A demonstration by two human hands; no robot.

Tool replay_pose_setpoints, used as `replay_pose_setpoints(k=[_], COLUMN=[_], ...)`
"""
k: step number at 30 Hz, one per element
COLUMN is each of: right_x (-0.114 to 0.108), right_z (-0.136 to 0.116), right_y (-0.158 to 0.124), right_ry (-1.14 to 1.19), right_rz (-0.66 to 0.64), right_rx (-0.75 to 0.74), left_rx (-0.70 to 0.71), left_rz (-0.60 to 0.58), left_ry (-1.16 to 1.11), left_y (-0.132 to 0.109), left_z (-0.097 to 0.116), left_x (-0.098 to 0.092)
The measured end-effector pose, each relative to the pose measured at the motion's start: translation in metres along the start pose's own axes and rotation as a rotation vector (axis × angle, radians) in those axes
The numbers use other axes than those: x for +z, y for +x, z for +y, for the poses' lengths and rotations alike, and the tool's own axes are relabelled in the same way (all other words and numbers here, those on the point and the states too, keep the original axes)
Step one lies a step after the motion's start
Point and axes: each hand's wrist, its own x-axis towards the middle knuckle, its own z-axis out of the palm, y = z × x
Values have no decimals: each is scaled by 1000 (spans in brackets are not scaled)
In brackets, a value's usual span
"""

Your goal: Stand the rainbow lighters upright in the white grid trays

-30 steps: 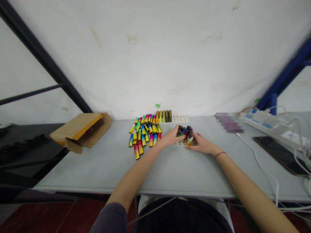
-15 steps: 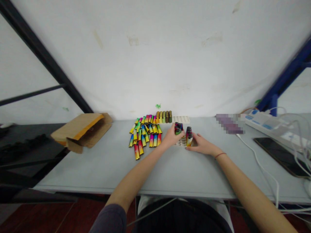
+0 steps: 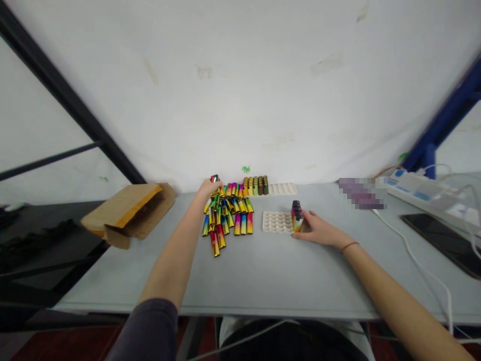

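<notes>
My left hand (image 3: pixel 209 188) is at the far left of a loose pile of shiny rainbow-coloured lighters (image 3: pixel 218 212). Its fingers are closed around a few lighters (image 3: pixel 214 178), whose dark and red ends stick up above the hand. My right hand (image 3: pixel 313 229) rests on the table with thumb and fingers against a short row of upright lighters (image 3: pixel 296 216). That row stands at the right end of a white tray with round hollows (image 3: pixel 277 222). The tray's other hollows show bare.
Behind, several rows of upright lighters (image 3: pixel 255 185) stand beside a second white hollowed tray (image 3: pixel 283 189) near the wall. An opened cardboard box (image 3: pixel 128 208) lies at the left. On the right are a black phone (image 3: pixel 443 243), a power strip (image 3: pixel 421 193) and white cables (image 3: pixel 409 265).
My left hand has moved left from above the tray to the pile, carrying the lighters with it. My right hand stays by the upright row. The view has shifted slightly.
</notes>
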Motion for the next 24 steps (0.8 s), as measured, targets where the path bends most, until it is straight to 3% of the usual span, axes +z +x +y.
replay_pose_setpoints(k=[3, 7, 15, 24], right_x=[-1, -1, 2, 2], right_z=[-1, -1, 4, 6], right_y=[0, 0, 2, 2], right_ry=[5, 21, 17, 22], right_rz=[-8, -25, -7, -5], right_rx=[-1, 10, -12, -30], left_rx=[2, 64, 56, 30], left_rz=[-51, -115, -108, -59], left_ry=[236, 516, 610, 533], left_y=[19, 25, 27, 29], left_z=[1, 3, -4, -8], left_x=[1, 11, 5, 2])
